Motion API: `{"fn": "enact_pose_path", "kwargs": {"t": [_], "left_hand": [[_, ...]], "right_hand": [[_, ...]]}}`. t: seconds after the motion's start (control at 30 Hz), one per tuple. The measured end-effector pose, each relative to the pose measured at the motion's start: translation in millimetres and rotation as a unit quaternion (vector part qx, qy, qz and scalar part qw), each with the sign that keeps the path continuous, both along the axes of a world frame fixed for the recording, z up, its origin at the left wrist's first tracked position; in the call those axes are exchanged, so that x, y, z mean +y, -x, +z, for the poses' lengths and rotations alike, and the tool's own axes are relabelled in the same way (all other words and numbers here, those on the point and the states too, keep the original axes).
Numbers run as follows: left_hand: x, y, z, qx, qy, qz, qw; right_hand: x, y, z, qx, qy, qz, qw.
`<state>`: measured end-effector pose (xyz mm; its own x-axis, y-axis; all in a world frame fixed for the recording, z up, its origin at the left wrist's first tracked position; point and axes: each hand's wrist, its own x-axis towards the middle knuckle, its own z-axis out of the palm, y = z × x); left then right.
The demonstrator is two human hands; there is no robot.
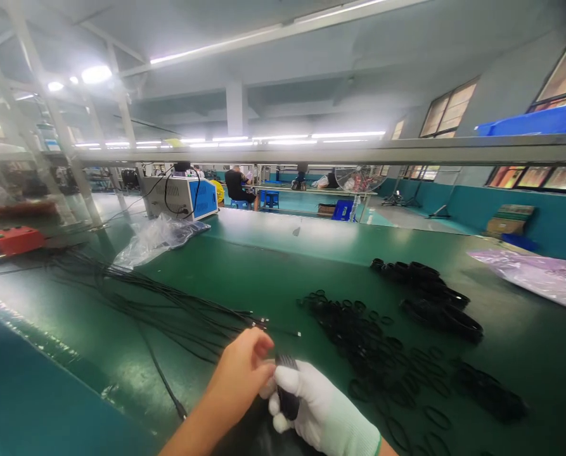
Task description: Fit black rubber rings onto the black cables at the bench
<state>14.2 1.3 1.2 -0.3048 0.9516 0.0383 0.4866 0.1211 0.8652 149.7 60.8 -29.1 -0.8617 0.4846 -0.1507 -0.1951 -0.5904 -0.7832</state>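
Observation:
My right hand [306, 392], in a white glove with a pale green cuff, is closed around a black coiled bundle [288, 402] with parallel ridges, which looks like wound cable. My bare left hand [242, 364] is beside it, fingers curled and thumb tip against the gloved fingers and the bundle's edge. Anything inside that pinch is hidden. Just beyond my left hand, long black cables [182, 297] end in small metal plugs. To the right of my glove lies a loose heap of black rings [359, 335].
Black coils [442, 310] lie at the right on the green table [263, 272], near a purple-tinted plastic bag [534, 272]. Clear plastic [154, 240] rests before a blue-and-white machine [182, 196]. A red box [14, 239] stands far left. A person in black [237, 185] sits beyond the table.

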Motion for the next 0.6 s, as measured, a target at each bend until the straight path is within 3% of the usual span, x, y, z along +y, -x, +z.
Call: {"fn": "enact_pose_path", "kwargs": {"t": [0.23, 0.4, 0.6], "left_hand": [[-29.8, -20.3, -8.7, 0.165, -0.050, -0.090, 0.981], [-28.4, -17.4, -2.8, 0.142, -0.031, -0.101, 0.984], [-30.1, -18.8, -15.0, 0.172, -0.082, -0.099, 0.977]], "right_hand": [[-2.7, 2.6, 2.0, 0.087, 0.047, 0.000, 0.995], [-1.3, 0.7, 3.7, 0.070, 0.071, 0.040, 0.994], [-2.9, 0.3, 3.1, 0.076, 0.057, 0.014, 0.995]]}}
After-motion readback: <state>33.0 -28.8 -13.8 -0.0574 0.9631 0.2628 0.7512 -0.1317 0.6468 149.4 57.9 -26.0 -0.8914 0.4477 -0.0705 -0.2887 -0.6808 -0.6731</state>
